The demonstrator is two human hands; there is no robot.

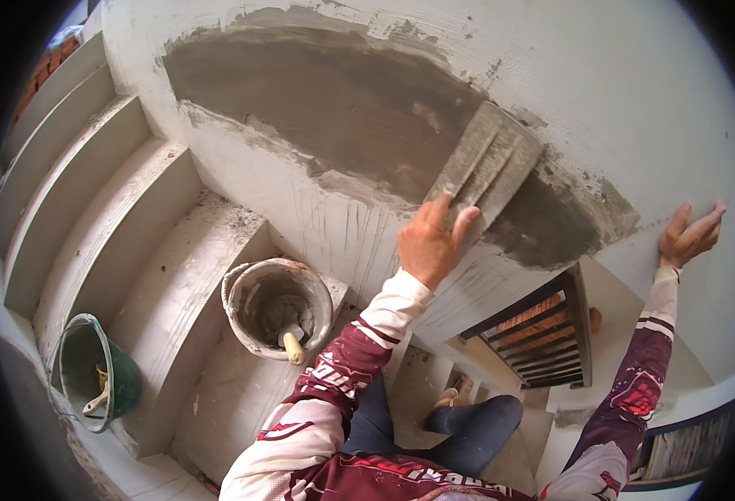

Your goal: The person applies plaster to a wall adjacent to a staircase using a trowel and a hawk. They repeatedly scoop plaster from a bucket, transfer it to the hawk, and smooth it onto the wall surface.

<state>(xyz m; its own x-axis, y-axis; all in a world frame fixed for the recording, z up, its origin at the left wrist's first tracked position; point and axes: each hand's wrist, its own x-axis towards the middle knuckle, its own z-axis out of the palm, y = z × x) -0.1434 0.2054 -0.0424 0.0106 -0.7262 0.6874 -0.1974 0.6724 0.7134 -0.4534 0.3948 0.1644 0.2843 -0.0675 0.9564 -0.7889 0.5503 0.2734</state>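
My left hand (pixel 431 244) grips the near edge of a flat, grey, mortar-coated plastering float (pixel 491 167), its fingers closed round it. The float lies against the white wall (pixel 634 108), over the right part of a long patch of wet grey plaster (pixel 300 92). Further right, my right hand (pixel 689 234) holds nothing; its fingers are stretched out near the wall, perhaps leaning on it. Below the patch, a mortar-smeared bucket (pixel 232 317) sits on a step with grey mix (pixel 277 316) inside. A wooden-looking tool handle (pixel 294 349) sticks out over its rim.
Concrete stairs (pixel 167 242) climb at the left, dusty with crumbs of mortar. A green bucket (pixel 125 376) with a brush (pixel 96 402) in it stands at the lower left. At the right are a dark barred window (pixel 543 330) and lower steps beside my legs (pixel 476 426).
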